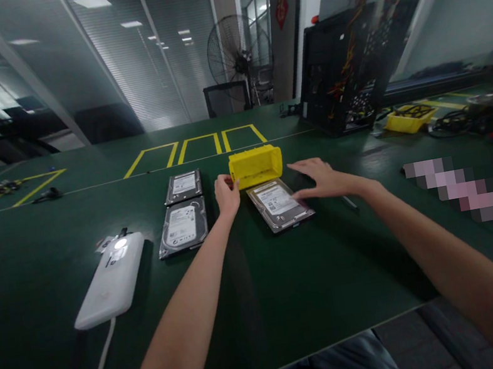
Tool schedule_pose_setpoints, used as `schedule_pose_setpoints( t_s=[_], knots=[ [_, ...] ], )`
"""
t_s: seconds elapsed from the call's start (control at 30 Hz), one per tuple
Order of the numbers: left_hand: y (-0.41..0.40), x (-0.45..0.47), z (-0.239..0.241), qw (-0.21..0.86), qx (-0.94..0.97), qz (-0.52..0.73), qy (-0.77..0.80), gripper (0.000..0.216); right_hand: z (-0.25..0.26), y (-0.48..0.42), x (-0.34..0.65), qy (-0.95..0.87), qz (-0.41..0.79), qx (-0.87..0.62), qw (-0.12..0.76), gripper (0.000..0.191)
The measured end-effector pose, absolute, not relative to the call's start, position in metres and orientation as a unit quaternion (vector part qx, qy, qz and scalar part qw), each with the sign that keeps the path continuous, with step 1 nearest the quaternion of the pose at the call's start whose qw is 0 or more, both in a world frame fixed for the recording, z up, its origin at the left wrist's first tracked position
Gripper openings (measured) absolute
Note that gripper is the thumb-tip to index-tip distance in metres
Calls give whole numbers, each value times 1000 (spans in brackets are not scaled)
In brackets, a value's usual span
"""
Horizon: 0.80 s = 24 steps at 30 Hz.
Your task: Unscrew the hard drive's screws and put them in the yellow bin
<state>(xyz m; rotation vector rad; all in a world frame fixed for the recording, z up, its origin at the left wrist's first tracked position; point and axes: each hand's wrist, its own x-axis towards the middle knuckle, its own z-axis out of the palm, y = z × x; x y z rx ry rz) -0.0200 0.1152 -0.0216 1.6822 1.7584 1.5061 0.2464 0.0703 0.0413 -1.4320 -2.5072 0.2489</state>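
Note:
My left hand is closed on the left end of a small yellow plastic bin, whose open side faces me. Just right of the bin, my right hand has thumb and fingers spread, with nothing between them. A hard drive lies label up on the green table in front of the bin, its right edge close under my right thumb. To the left of my left hand lie two more hard drives, a nearer one and a farther one, end to end.
A white power bank with a cable lies at left on the green table. An open black computer case stands at back right, near another yellow bin and cables. A thin rod lies by my right wrist.

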Motion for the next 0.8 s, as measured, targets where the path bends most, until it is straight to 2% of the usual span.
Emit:
schedule_pose_setpoints(
  t_s=[0.07,0.13,0.43,0.6,0.8],
  knots=[
    [115,-20,-22,137,585,522,605,14,49,55,232,-884,182,-429,49,116],
    [115,-21,-23,135,588,522,603,14,49,44,219,-882,215,-419,-14,128],
    [123,-22,-29,110,586,535,599,26,13,45,191,-876,152,-444,114,108],
    [128,-23,-31,108,579,539,603,33,8,51,186,-869,134,-456,137,106],
    [132,-25,-32,108,570,537,612,32,8,51,185,-865,129,-460,153,105]
  ],
)
